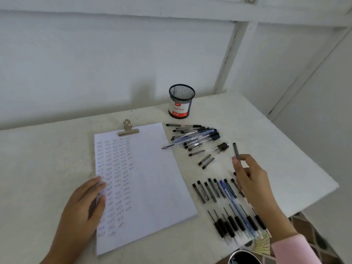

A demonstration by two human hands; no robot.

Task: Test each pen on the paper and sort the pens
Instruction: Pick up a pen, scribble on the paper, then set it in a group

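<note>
Cup (182, 92) label (179, 109): "Ball Pens"; right hand (251, 178) pinches pen (235, 150).

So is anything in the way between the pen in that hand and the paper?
Two short grey pen pieces lie on the table between the pen in the right hand and the paper. They lie flat, so the hand could probably pass over.

Bare table (38, 159) left of the paper (152, 178); pens crowd its right side.
Right of the paper, a pen heap (196, 137) and a pen row (215, 189) leave a narrow gap, with the right hand (251, 178) and its pen (236, 151) over its right end; a mesh cup (181, 101) stands behind the heap.
</note>
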